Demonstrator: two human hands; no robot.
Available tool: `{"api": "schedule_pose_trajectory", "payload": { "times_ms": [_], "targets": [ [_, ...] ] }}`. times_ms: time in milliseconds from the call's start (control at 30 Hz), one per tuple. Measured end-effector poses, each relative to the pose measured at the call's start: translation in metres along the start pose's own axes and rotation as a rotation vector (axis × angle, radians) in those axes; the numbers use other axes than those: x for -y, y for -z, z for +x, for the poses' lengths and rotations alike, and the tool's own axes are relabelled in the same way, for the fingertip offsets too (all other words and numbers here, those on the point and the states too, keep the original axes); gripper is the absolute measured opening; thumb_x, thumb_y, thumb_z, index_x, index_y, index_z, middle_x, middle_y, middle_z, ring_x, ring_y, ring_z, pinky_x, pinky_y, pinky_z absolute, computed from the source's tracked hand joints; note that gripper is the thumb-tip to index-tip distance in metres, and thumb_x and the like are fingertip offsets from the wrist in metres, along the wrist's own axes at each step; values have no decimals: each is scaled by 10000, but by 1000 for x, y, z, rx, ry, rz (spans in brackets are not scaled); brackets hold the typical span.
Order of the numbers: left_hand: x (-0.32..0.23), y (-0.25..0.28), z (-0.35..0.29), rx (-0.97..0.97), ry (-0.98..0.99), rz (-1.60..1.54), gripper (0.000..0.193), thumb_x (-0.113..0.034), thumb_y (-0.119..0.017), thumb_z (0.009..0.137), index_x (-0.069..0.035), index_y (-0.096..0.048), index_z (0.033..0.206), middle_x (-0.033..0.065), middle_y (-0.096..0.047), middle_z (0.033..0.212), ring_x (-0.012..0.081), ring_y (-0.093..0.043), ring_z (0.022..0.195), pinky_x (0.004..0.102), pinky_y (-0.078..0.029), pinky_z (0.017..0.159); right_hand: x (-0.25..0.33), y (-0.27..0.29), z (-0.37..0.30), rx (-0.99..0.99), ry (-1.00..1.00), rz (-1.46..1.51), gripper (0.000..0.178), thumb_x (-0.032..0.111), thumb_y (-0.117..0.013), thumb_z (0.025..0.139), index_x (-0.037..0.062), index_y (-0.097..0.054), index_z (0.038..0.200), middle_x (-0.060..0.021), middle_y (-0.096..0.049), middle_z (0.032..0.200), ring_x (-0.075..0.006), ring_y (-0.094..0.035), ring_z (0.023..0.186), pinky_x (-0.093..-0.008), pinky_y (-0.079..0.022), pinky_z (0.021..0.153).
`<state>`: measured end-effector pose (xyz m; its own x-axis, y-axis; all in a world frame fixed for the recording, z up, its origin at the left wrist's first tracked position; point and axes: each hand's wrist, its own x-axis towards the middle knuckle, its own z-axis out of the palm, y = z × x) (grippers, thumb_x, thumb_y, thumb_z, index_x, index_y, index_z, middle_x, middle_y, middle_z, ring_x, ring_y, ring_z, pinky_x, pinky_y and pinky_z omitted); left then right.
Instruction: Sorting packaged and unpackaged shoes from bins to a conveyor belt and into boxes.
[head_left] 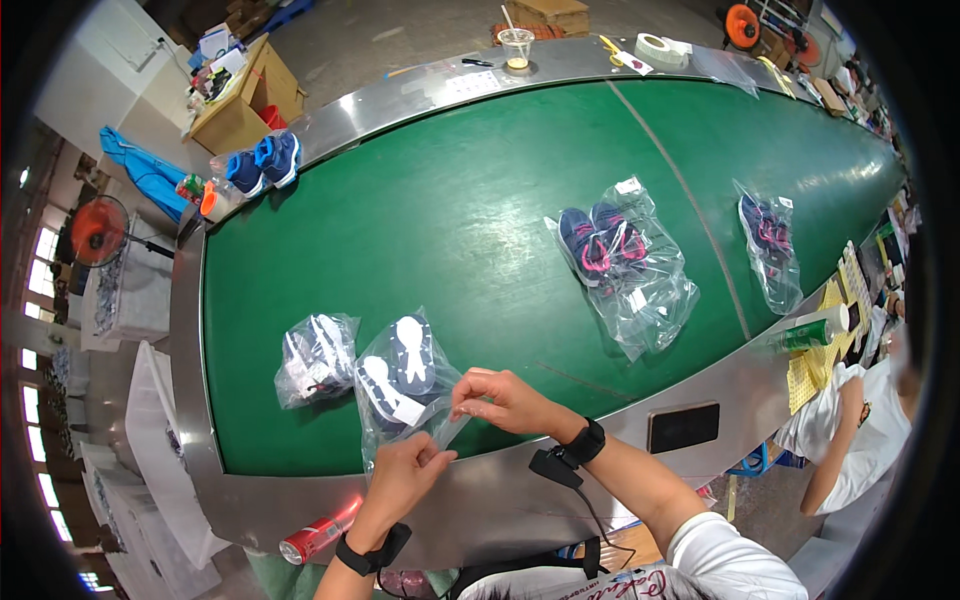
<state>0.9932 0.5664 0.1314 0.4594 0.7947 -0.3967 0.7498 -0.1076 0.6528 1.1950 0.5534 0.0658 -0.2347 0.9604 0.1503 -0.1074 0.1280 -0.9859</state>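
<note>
A clear plastic bag (440, 358) with a pair of dark blue shoes (408, 362), white-patterned soles up, lies at the near edge of the green conveyor belt (450, 220). My left hand (405, 475) pinches the bag's near end. At the bag's right side my right hand (498, 402) has its fingers closed on the plastic. A white tag (408, 410) shows inside the bag, close to my fingers. Just left of it, touching or nearly so, is another bagged pair of shoes (317, 358).
Farther right on the belt lie two more bagged shoe lots, navy and pink (605, 245) and a narrower one (768, 235). Blue shoes (262, 165) sit on the far-left metal rim. A phone (683, 427) and red can (318, 530) are nearby; a co-worker (850, 430) is at right.
</note>
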Motion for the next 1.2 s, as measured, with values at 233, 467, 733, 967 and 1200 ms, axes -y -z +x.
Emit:
{"api": "schedule_pose_trajectory", "payload": {
  "times_ms": [233, 467, 733, 967, 1200],
  "targets": [
    [22, 12, -51, 2, -118, 376, 265, -254, -710, 667, -35, -575, 604, 93, -543, 556, 293, -511, 587, 400, -392, 562, 2, 8, -10, -32, -45, 80, 69, 71, -510, 868, 11, -531, 895, -48, -625, 797, -124, -603, 759, -262, -467, 698],
    [23, 28, -87, -133, -171, 451, 204, -240, -696, 690, -45, -640, 666, 59, -646, 757, 272, -552, 665, 361, -438, 622, -3, 14, -4, -143, -90, 191, 75, 68, -501, 879, 3, -536, 865, -58, -618, 774, -128, -604, 758, -252, -481, 704],
    [45, 25, -74, -498, -315, 238, 160, -173, -616, 797, -17, -587, 790, 95, -655, 837, 259, -619, 726, 331, -492, 676, -10, 23, 25, -262, -46, 201, 81, 87, -494, 890, 16, -513, 855, -32, -592, 718, -96, -561, 634, -257, -478, 606],
    [176, -4, 90, -1071, 195, -197, 232, -205, -509, 867, -24, -499, 723, 53, -503, 590, 178, -492, 541, 321, -377, 489, -90, -3, 117, -530, -118, -517, 150, 174, -498, 861, 25, -474, 851, -224, -585, 728, -435, -556, 676, -471, -456, 607],
    [195, -21, 102, -779, 342, 7, 190, -206, -542, 844, -19, -554, 813, 102, -572, 631, 242, -556, 566, 360, -434, 538, -158, 3, 110, -450, -293, -676, 225, 194, -507, 854, 24, -455, 992, -194, -599, 696, -397, -588, 710, -488, -449, 639]
  ]
}}
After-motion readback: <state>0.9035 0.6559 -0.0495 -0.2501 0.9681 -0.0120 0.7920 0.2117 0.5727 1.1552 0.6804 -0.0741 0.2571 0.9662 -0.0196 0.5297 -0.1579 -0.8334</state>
